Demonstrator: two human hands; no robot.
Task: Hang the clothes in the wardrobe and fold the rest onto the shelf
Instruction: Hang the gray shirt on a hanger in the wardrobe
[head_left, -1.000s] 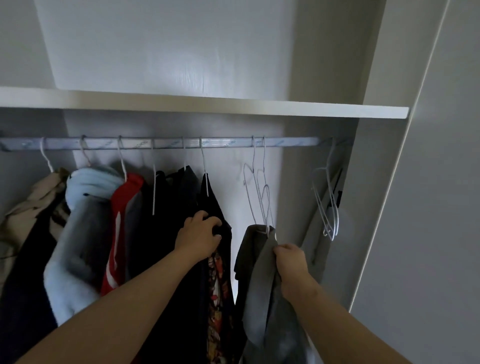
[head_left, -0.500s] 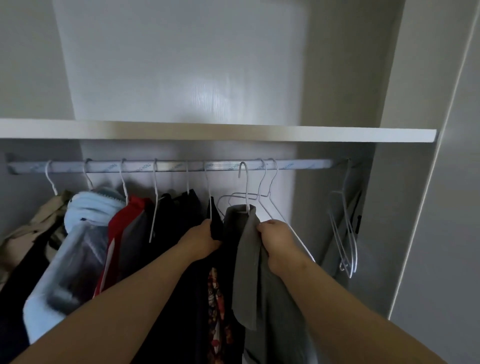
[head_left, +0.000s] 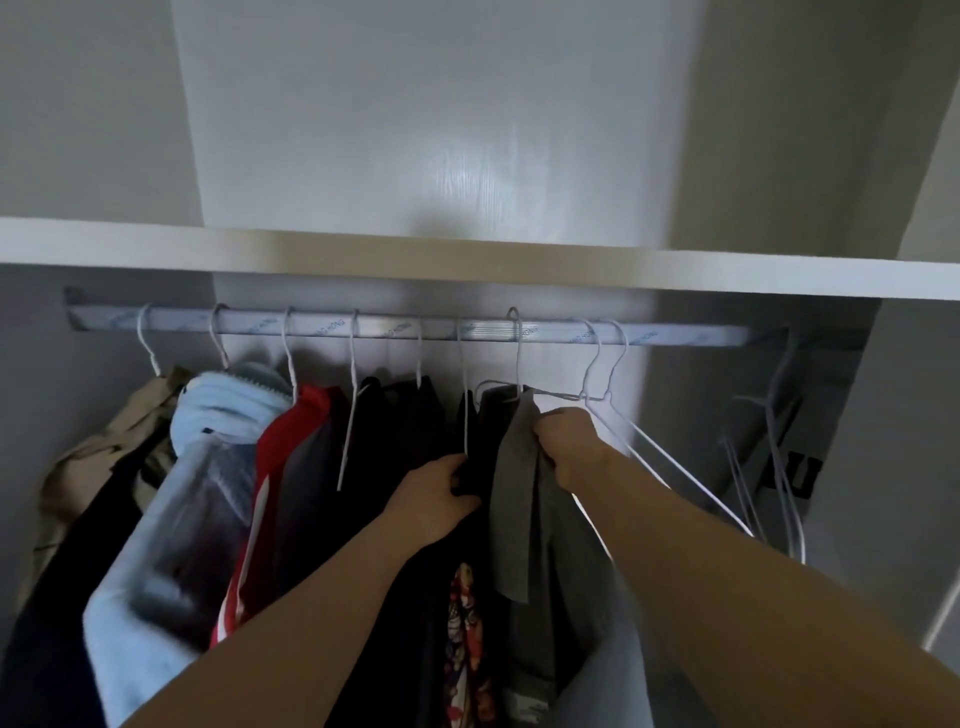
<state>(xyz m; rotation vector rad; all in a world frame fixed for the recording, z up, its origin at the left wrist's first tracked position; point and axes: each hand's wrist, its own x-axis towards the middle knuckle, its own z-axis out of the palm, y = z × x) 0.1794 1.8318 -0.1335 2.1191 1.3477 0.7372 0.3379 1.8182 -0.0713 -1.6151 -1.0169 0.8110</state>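
The grey garment (head_left: 514, 493) hangs on a white wire hanger (head_left: 518, 358), hooked over the rail (head_left: 675, 335) near its middle, under the white shelf (head_left: 467, 260). The right hand (head_left: 569, 447) grips its upper edge. The black garment (head_left: 395, 441) hangs touching its left side, gripped by the left hand (head_left: 436, 499); a red-patterned garment (head_left: 462, 623) shows below. Toward the rail's left end hang a red garment (head_left: 301, 431), a light blue fleece (head_left: 218, 415) and a beige garment (head_left: 104, 457). Two bare wire hangers (head_left: 613, 364) hang just right of the grey garment; more bare hangers (head_left: 779, 467) hang at the right end.
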